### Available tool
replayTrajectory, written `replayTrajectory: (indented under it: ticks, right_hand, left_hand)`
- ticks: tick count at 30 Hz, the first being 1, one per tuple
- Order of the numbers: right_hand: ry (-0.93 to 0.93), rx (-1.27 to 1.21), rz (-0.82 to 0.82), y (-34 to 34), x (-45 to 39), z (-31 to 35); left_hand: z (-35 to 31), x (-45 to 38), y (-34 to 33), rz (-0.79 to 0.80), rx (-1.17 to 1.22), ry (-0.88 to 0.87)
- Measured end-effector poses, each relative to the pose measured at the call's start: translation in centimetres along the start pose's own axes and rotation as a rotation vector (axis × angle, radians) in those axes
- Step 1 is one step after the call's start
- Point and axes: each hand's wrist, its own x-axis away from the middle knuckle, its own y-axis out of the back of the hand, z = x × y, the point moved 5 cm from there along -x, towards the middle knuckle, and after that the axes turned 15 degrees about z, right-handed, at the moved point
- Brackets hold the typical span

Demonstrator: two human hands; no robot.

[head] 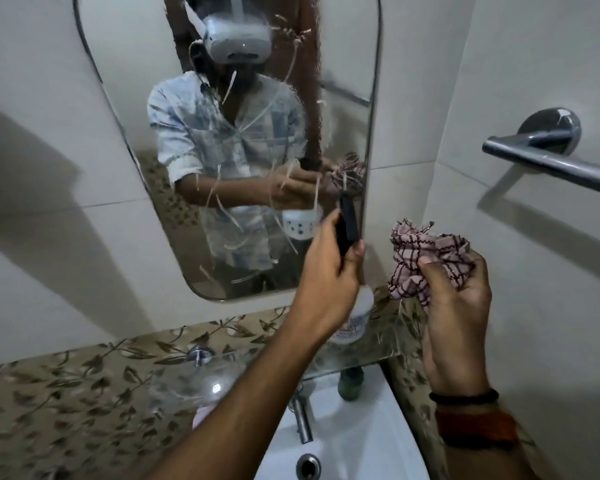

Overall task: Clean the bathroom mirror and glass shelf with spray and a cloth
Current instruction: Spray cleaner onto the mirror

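The wall mirror [125, 109] has rounded corners and is covered in wet streaks and droplets. My left hand [326, 268] grips the black trigger head of a white spray bottle [359, 315], held in front of the mirror's lower right corner, just above the glass shelf [378, 348]. My right hand [454, 306] holds a crumpled pink checked cloth [426, 258] to the right of the bottle, away from the glass. The lower part of the bottle is partly hidden behind my left hand.
A chrome towel bar [548, 161] juts from the right wall. Below the shelf are a white basin [361, 434] with a chrome tap [300, 420] and a dark green object [352, 384]. A leaf-patterned tile band [66, 393] runs along the wall.
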Motion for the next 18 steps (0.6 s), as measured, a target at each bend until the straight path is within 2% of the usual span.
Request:
replayTrajectory:
  ticks: [6, 10, 14, 18]
  right_hand:
    - [-0.024, 0.005, -0.010, -0.1, 0.4, -0.7]
    - [-0.027, 0.008, -0.009, 0.0, 0.5, -1.3]
    - [-0.052, 0.011, 0.027, -0.6, 0.5, -2.6]
    - [-0.098, 0.025, 0.063, -1.8, 1.2, -3.8]
  left_hand:
    - [6.8, 3.6, -4.0, 0.086, -0.057, 0.182]
    - [8.1, 4.2, -4.3, 0.092, -0.021, 0.217]
    - [9.6, 5.3, -2.8, 0.061, 0.024, 0.229]
    - [12.0, 8.3, -0.6, -0.062, 0.090, 0.219]
